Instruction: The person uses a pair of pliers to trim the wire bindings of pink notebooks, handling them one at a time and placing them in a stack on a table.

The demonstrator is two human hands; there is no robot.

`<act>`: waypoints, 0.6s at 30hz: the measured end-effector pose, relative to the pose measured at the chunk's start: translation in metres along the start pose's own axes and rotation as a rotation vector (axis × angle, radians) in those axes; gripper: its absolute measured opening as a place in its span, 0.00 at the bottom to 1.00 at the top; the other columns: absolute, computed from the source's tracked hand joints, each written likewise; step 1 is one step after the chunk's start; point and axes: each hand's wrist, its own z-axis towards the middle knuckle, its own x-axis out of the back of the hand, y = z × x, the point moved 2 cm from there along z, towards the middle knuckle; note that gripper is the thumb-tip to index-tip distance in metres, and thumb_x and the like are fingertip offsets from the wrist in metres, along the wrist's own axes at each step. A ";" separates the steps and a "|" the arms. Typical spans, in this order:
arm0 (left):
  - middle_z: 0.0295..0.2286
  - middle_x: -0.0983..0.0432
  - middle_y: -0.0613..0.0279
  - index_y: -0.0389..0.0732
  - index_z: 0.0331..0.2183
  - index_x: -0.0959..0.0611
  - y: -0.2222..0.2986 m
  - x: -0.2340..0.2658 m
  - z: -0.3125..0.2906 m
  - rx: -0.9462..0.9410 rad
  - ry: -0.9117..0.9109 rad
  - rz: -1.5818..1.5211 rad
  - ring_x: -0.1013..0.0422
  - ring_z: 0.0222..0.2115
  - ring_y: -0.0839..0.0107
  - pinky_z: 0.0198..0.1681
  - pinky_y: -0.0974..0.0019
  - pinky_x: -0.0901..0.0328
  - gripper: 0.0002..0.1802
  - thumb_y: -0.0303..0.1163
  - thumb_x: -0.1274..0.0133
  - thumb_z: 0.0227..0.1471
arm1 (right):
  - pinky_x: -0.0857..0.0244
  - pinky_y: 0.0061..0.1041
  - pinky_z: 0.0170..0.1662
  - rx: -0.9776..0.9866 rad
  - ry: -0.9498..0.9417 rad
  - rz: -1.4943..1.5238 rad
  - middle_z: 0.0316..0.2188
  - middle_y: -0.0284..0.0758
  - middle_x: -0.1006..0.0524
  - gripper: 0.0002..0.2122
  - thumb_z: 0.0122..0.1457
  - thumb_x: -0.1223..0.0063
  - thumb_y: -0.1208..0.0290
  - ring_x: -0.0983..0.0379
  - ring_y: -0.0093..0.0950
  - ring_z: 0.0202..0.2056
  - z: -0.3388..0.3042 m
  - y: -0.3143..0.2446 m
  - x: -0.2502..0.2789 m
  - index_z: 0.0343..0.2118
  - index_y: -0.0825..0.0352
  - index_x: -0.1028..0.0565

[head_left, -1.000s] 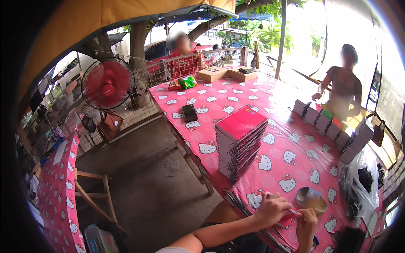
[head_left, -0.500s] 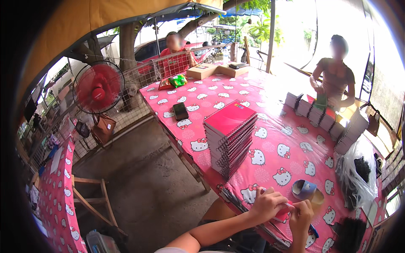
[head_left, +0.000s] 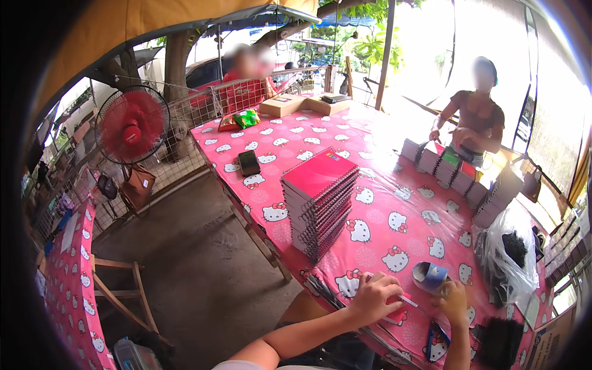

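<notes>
My left hand [head_left: 374, 300] has its fingers curled over a small red-covered notebook [head_left: 394, 316] at the table's near edge, with a narrow whitish strip [head_left: 408, 301] sticking out past the fingertips. My right hand [head_left: 453, 302] reaches over the near side of a rounded blue container [head_left: 433, 277], its fingers bent but apart. Whether the fingertips touch anything inside is hidden. A blue-handled tool [head_left: 430, 342] lies just below the right hand. To the left rises a tall stack of red spiral notebooks [head_left: 320, 176].
Black coils [head_left: 499, 342] lie near right, below a clear plastic bag [head_left: 509, 253]. A person [head_left: 478, 111] stands behind rows of notebooks [head_left: 453, 172]; another in red [head_left: 246, 92] is beyond the mesh fence. A phone [head_left: 249, 163] and cardboard boxes [head_left: 282, 105] rest farther back.
My right hand has left the red notebook and moved to the blue container, uncovering the blue-handled tool. My left hand stays on the notebook. The person opposite has lowered a green notebook onto the row.
</notes>
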 end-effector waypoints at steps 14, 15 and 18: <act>0.30 0.23 0.72 0.49 0.30 0.18 -0.004 -0.003 0.000 -0.003 -0.043 -0.007 0.32 0.38 0.73 0.46 0.58 0.48 0.14 0.44 0.36 0.39 | 0.32 0.31 0.38 0.374 0.164 0.924 0.30 0.34 0.23 0.18 0.44 0.36 0.65 0.27 0.30 0.32 -0.009 -0.004 0.016 0.36 0.67 0.26; 0.30 0.23 0.72 0.49 0.30 0.18 -0.004 -0.004 0.001 -0.006 -0.059 -0.006 0.32 0.38 0.73 0.46 0.58 0.48 0.15 0.44 0.36 0.39 | 0.32 0.30 0.38 0.350 0.121 0.650 0.30 0.34 0.23 0.17 0.43 0.35 0.65 0.27 0.29 0.32 -0.012 -0.007 0.019 0.35 0.67 0.26; 0.30 0.23 0.70 0.48 0.33 0.18 -0.002 -0.005 0.002 0.025 -0.128 0.009 0.31 0.38 0.71 0.47 0.57 0.47 0.18 0.46 0.37 0.41 | 0.33 0.29 0.38 0.011 -0.099 0.614 0.30 0.33 0.23 0.16 0.41 0.34 0.70 0.27 0.27 0.33 -0.006 -0.035 0.029 0.34 0.66 0.26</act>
